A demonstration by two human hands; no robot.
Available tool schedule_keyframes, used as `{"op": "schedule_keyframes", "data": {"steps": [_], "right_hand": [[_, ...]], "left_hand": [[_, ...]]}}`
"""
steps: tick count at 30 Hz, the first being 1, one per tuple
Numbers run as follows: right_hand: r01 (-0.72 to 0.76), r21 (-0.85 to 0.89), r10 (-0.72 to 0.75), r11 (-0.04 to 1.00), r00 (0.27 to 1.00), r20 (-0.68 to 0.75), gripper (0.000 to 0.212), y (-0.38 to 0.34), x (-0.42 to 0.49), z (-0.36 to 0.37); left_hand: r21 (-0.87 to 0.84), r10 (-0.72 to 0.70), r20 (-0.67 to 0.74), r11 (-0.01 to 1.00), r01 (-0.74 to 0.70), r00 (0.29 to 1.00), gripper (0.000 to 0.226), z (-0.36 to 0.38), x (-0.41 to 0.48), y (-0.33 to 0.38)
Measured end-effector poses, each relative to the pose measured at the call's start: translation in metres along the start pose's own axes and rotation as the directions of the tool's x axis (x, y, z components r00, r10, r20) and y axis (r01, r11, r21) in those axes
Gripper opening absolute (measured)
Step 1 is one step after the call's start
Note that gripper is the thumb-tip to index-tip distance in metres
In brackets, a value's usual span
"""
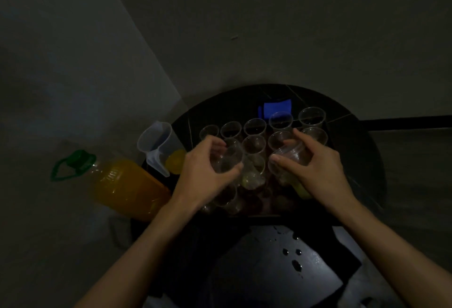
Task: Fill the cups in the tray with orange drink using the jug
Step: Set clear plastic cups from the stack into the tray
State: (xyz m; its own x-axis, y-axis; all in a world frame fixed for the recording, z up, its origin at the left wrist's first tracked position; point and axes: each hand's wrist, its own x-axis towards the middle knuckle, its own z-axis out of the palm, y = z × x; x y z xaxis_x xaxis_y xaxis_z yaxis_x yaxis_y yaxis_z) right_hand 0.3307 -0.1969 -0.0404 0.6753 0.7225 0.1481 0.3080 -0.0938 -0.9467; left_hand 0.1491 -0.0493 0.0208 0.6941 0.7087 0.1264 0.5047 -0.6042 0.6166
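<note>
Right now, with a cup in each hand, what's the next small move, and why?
Probably set both cups down upright in the tray. The left hand grips a clear cup and the right hand grips a tilted cup, so neither is free for the jug, which stands untouched left of the tray.

Clear plastic cups [254,126] stand upright in rows on the dark tray [269,213] — most look empty, one near cup [252,178] holding a little orange drink. The left hand [205,170] grips a tilted cup [228,161], the right hand [318,168] a second tilted cup [291,153]. The clear jug [156,144] stands just left of the tray.
</note>
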Motion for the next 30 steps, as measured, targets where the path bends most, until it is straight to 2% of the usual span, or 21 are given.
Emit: {"op": "schedule_keyframes", "data": {"steps": [4,10,18,30], "right_hand": [[-0.024,0.036,0.025,0.999,1.000,-0.018,0.104,0.000,0.001,-0.003],[-0.057,0.065,0.059,0.996,0.998,-0.033,0.103,0.000,0.001,-0.004],[-0.085,0.070,0.088,0.994,0.996,-0.029,0.100,0.002,0.004,-0.006],[-0.084,0.059,0.085,0.995,0.996,-0.008,0.094,0.003,0.002,-0.006]], "left_hand": [[0.121,0.025,0.061,0.992,-0.032,0.998,0.058,0.027,-0.014,-0.013],[0.181,0.135,0.094,0.972,-0.151,0.986,0.057,0.057,-0.024,-0.028],[0.181,0.108,0.168,0.974,-0.138,0.980,0.066,0.078,-0.024,-0.039],[0.233,0.125,0.174,0.958,-0.164,0.977,0.068,0.080,-0.025,-0.037]]}}
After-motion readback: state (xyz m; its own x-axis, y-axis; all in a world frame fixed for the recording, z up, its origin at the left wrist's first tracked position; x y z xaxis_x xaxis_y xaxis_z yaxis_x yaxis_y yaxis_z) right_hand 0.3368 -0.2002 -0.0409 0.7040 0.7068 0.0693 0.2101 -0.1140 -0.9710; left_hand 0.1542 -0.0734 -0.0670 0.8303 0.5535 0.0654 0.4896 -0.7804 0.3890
